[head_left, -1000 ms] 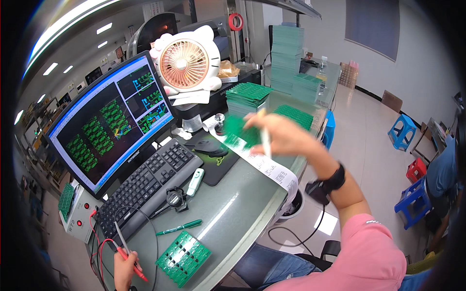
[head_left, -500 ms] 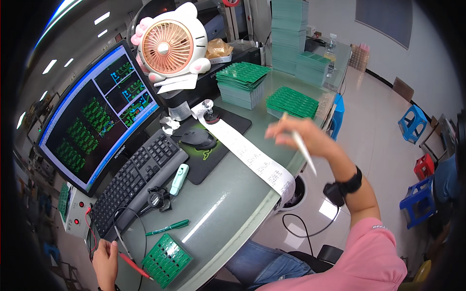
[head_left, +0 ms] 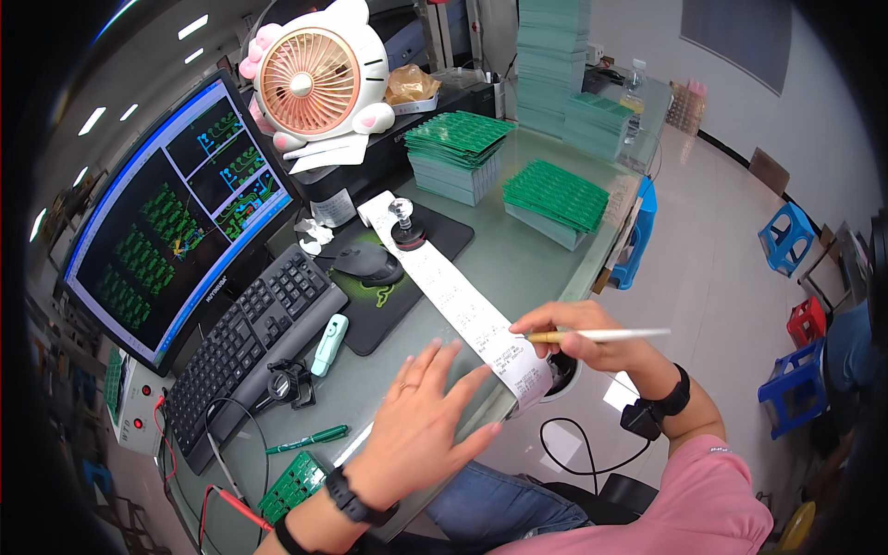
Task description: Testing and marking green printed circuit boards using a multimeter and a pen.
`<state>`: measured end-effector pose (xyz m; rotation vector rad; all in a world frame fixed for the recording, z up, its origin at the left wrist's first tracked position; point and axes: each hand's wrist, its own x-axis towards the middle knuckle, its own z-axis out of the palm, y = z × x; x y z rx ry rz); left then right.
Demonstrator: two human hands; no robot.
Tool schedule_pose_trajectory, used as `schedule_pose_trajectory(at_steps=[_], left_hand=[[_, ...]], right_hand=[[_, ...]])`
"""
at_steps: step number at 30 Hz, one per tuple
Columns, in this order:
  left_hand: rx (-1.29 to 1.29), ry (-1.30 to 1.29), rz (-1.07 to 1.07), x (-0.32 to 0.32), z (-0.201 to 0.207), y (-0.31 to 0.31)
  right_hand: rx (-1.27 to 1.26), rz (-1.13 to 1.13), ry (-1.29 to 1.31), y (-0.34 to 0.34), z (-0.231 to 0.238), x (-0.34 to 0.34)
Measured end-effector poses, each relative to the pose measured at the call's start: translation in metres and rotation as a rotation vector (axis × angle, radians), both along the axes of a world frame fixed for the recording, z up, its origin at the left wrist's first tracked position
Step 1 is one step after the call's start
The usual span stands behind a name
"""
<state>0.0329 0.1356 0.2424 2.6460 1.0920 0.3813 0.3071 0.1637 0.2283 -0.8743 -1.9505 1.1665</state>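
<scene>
My right hand [head_left: 592, 347] is closed on a white pen with a tan front end [head_left: 634, 334]. The pen's tip is over the near end of a long printed paper strip [head_left: 453, 294], which hangs over the table edge; whether it touches I cannot tell. My left hand [head_left: 421, 421] hovers palm down, fingers spread, left of the strip and holding nothing. Below its wrist lies a green circuit board panel [head_left: 294, 483], partly hidden by my forearm. A red test probe [head_left: 243, 508] with its cable rests beside the panel, and a green marker pen [head_left: 310, 438] lies above it.
A monitor [head_left: 176, 231], black keyboard [head_left: 254, 356] and mouse [head_left: 368, 263] occupy the left side. A clear-handled stamp [head_left: 405, 227] stands on the strip. Stacks of green boards [head_left: 555, 199] sit at the back, beside a cat-shaped fan [head_left: 370, 69]. A bin [head_left: 562, 379] stands below the edge.
My left hand has left the area by the red probe and moved right, toward the paper strip. My right hand has come down, bringing the pen from upright to nearly level over the strip.
</scene>
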Motion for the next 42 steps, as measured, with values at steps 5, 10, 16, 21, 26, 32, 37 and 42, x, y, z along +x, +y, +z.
schedule_pose_trajectory(at_steps=[5, 10, 16, 21, 26, 32, 37, 42], left_hand=[[0.042, 0.113, -0.04, 0.029, -0.025, 0.017], [0.128, 0.093, -0.028, 0.043, -0.033, 0.018], [0.168, 0.098, -0.043, 0.043, -0.029, 0.017], [0.165, 0.101, -0.042, 0.044, -0.026, 0.018], [0.172, 0.094, -0.045, 0.046, -0.027, 0.017], [0.182, 0.117, -0.034, 0.041, -0.024, 0.013], [0.208, 0.1, -0.014, 0.026, -0.03, 0.005], [0.14, -0.039, 0.195, -0.048, 0.024, -0.046]], right_hand=[[-0.059, -0.102, 0.043, 0.022, -0.013, 0.001], [0.075, -0.046, -0.015, 0.045, -0.027, 0.012], [-0.06, -0.082, -0.099, 0.044, -0.022, 0.018], [-0.015, -0.068, -0.151, 0.046, -0.02, 0.016], [0.008, -0.04, -0.172, 0.045, -0.019, 0.021], [0.172, -0.283, -0.18, 0.036, -0.007, 0.018], [0.109, -0.224, 0.135, 0.011, 0.011, -0.025], [-0.026, 0.075, 0.347, -0.02, 0.041, -0.097]])
